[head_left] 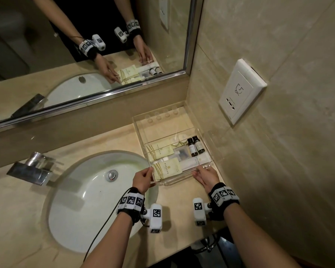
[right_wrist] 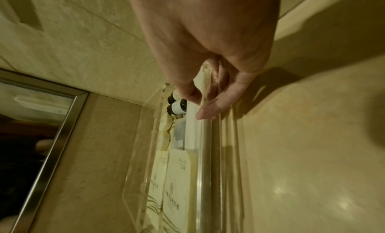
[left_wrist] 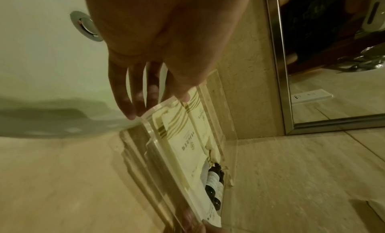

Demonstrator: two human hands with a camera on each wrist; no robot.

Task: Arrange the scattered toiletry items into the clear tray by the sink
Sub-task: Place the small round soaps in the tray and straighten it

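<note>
The clear tray (head_left: 162, 121) sits in the counter corner, right of the sink. Inside lie two cream sachets (head_left: 166, 169), two dark bottles (head_left: 195, 145), a white tube (head_left: 193, 161) and a clear packet (head_left: 181, 152). My left hand (head_left: 151, 176) pinches the tray's near-left corner; the left wrist view shows the hand (left_wrist: 159, 107) with its thumb over the rim above a sachet (left_wrist: 179, 132) and its fingers outside. My right hand (head_left: 198, 171) pinches the near-right rim. In the right wrist view that hand (right_wrist: 200, 107) has its thumb inside, by the bottles (right_wrist: 177, 104).
The white sink (head_left: 81, 200) with a chrome faucet (head_left: 33, 169) lies to the left. A mirror (head_left: 85, 45) runs along the back wall. The right wall, carrying a white socket plate (head_left: 242, 91), stands close to the tray. The counter's front edge runs just behind my wrists.
</note>
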